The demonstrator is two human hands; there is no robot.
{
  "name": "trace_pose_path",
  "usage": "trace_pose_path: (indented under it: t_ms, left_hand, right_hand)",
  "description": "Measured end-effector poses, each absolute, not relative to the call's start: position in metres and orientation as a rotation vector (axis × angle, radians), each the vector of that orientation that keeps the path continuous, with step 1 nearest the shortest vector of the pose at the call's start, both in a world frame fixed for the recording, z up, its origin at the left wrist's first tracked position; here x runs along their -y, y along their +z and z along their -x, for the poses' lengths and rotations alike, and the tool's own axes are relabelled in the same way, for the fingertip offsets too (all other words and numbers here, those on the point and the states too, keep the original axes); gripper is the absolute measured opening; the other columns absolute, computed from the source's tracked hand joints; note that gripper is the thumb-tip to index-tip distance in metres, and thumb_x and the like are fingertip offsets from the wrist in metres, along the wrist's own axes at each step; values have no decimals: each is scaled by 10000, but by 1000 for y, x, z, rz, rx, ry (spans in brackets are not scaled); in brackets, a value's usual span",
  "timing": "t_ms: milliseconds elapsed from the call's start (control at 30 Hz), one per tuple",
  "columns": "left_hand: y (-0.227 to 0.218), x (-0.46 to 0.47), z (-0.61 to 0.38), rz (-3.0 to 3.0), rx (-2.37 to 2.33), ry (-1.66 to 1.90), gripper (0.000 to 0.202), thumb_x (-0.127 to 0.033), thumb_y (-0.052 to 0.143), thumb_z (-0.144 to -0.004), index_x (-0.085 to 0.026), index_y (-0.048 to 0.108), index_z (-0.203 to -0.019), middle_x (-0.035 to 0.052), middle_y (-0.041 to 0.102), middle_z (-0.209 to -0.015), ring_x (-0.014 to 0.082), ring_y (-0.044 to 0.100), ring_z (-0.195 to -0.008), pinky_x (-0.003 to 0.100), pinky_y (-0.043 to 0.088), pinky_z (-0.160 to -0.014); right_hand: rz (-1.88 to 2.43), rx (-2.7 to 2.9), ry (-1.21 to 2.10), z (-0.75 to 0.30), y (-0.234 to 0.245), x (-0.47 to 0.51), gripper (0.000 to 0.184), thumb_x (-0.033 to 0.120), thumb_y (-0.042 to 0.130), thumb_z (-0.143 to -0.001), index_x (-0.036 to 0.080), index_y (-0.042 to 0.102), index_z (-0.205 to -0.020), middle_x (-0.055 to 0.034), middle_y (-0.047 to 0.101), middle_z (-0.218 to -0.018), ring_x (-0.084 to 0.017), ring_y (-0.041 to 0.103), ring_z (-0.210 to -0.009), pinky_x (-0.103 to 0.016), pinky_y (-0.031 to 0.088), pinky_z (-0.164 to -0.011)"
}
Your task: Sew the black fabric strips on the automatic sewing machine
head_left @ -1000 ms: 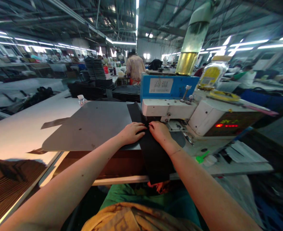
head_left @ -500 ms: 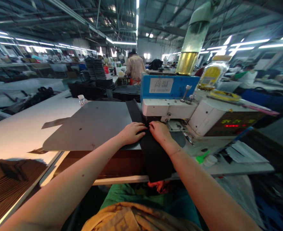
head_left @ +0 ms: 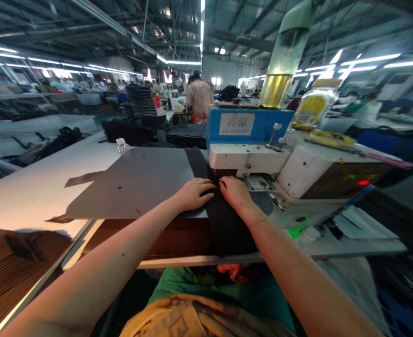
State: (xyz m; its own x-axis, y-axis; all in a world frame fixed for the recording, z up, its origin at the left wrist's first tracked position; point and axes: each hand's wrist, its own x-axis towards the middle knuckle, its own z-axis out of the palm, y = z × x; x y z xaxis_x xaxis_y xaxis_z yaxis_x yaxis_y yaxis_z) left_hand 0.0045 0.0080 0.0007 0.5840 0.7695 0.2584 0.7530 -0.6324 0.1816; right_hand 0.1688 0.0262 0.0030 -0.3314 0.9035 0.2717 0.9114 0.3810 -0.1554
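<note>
Black strip (head_left: pixel 232 229) mid-frame, by sewing machine (head_left: pixel 293 168). Left hand (head_left: pixel 195 194), right hand (head_left: pixel 235 193) touch it, close together — pinching or pressing, can't tell. Slip could mean poke; uneven push could bend strip.

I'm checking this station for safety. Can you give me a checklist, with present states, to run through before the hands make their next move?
1. Left hand touching the black strip: ok, fingers reach its edge.
2. Right hand on the strip: ok, opposite the left.
3. Hands clear of the machine's working point: cannot tell, hidden in shadow.
4. Display reading: cannot tell; red light lit, figures unclear.
5. Green scoop apart from the strip: ok, beyond the right forearm.
</note>
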Motion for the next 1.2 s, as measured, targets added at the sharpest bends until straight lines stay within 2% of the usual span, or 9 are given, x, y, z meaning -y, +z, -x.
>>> trace_pose_path:
  t_ms: [533,800,1200]
  left_hand:
    - [2,-6,-5,-2733,-1323,480,346,-332,445,-837,-188,552,-1133,82,511,-1223,200,455,-1128,335,338,-977]
    - [4,-8,-5,-2706,-1306,453,414,-424,472,-810,-189,542,-1145,92,493,-1238,224,453,-1131,354,342,-974]
    - [5,-27,-3,-2649,-1349,472,328,-191,454,-765,-180,585,-1066,79,520,-1115,201,483,-1042,329,363,-950]
  right_hand:
    - [1583,2331,-53,-169,2,-26,240,215,392,-856,158,601,-960,-92,644,-958,-186,587,-853,-259,402,-713]
    - [1577,2340,-40,-168,2,-26,234,213,390,-854,156,602,-936,-94,646,-933,-185,586,-847,-259,400,-718]
    - [1600,2378,-121,-167,6,-28,253,207,354,-865,140,598,-877,-115,649,-890,-201,602,-801,-272,412,-680]
